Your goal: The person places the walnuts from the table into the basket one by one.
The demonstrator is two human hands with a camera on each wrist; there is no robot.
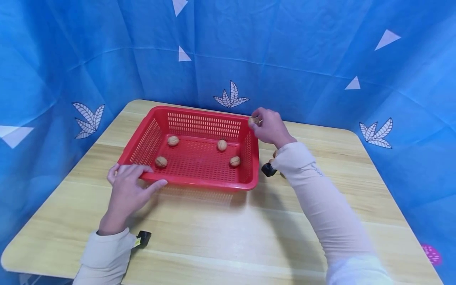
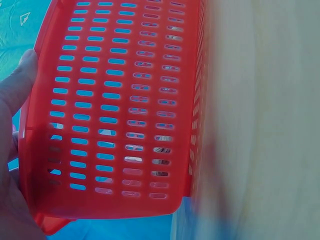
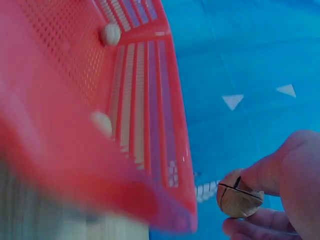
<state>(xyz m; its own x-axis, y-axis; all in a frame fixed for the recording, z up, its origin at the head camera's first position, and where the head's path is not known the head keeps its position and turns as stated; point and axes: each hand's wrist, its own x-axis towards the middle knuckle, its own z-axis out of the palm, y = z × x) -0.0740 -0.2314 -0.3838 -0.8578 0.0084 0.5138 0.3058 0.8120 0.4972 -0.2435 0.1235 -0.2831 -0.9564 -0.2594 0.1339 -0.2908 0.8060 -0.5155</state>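
A red plastic basket [image 1: 199, 183] stands on the wooden table, with several walnuts spread over its floor, one of them a walnut [image 1: 222, 145] toward the right. My left hand [image 1: 130, 188] grips the basket's near left rim, thumb along the front edge. In the left wrist view the slotted basket wall [image 2: 115, 100] fills the middle. My right hand [image 1: 270, 126] pinches a walnut [image 3: 240, 195] between thumb and fingers, just by the basket's far right corner. That walnut's shell shows a dark cross-shaped crack in the right wrist view.
More walnuts [image 1: 275, 153] lie on the table to the right of the basket, partly hidden by my right sleeve. Black wrist devices [image 1: 268, 170] hang at both cuffs. A blue patterned curtain [image 1: 285, 59] surrounds the table [image 1: 221, 237].
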